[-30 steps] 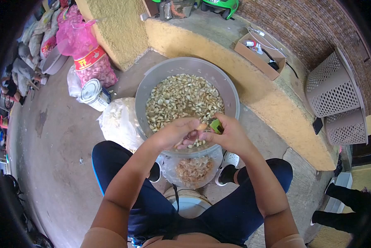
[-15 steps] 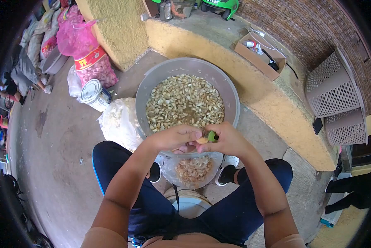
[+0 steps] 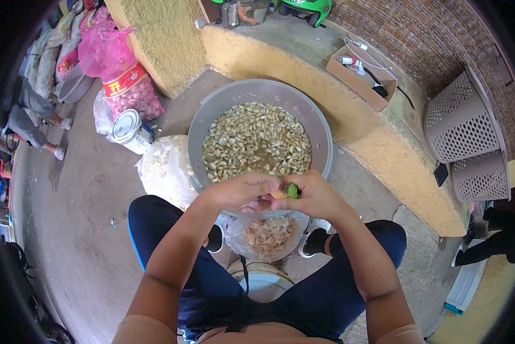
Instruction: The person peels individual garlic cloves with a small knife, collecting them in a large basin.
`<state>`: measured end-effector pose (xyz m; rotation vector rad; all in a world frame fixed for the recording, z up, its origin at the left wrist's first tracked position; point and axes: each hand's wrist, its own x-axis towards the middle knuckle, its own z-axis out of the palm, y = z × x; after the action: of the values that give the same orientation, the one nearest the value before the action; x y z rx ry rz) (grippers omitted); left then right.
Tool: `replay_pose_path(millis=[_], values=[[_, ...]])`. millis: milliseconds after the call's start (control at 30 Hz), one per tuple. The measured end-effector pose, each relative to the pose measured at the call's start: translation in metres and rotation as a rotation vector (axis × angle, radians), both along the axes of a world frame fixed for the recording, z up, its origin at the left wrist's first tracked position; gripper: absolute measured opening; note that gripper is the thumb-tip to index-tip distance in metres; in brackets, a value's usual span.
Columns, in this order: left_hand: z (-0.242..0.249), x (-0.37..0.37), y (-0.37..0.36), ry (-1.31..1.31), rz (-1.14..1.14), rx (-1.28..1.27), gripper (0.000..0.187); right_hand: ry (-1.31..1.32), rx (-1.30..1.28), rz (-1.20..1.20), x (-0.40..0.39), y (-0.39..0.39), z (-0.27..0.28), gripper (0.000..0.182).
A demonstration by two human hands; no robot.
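Over the near rim of a big grey basin (image 3: pixel 326 135), my two hands meet. My left hand (image 3: pixel 247 190) is closed, thumb and fingers pinching what looks like a garlic clove, mostly hidden. My right hand (image 3: pixel 316 194) grips a small knife (image 3: pixel 293 190) by its green handle; its blade cannot be made out. Garlic cloves (image 3: pixel 251 135), many with their skins on, lie in brownish water in the basin. Just below my hands, a clear plastic bag (image 3: pixel 237 243) holds loose garlic skins (image 3: pixel 269 236) between my feet.
A white plastic bag of pale cloves (image 3: pixel 166 172) stands left of the basin, with a paint bucket (image 3: pixel 132 131) and a pink mesh sack (image 3: pixel 132 100) behind. A yellow ledge (image 3: pixel 303 77) carries a cardboard box (image 3: pixel 360 80). Perforated baskets (image 3: pixel 461 123) stand right. People's legs (image 3: pixel 30 123) show far left.
My hands stay almost in place, the green handle turning slightly between them. At the far left a person has stepped nearer; at the far right another person's dark-clothed legs have shifted.
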<state>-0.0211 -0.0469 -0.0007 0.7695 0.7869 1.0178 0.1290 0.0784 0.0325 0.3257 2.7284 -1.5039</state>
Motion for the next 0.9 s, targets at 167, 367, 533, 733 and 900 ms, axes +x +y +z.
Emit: replay_pose_path(millis=[167, 367, 533, 733, 900], values=[[-0.006, 0.0, 0.001, 0.021, 0.015, 0.003, 0.038, -0.035, 0.114, -0.015, 0.0, 0.0, 0.002, 0.046], [-0.012, -0.002, 0.002, 0.064, -0.02, -0.033, 0.035, 0.021, 0.177, -0.001, 0.0, -0.001, 0.0, 0.05], [-0.006, 0.001, 0.003, 0.064, 0.03, -0.065, 0.034, 0.03, 0.193, -0.017, 0.0, -0.003, -0.003, 0.05], [-0.013, -0.002, 0.004, -0.094, 0.012, -0.035, 0.035, 0.082, 0.186, -0.104, -0.001, -0.002, -0.011, 0.05], [-0.012, -0.001, 0.004, -0.101, 0.017, -0.092, 0.034, 0.084, 0.287, -0.081, -0.001, 0.001, -0.012, 0.049]])
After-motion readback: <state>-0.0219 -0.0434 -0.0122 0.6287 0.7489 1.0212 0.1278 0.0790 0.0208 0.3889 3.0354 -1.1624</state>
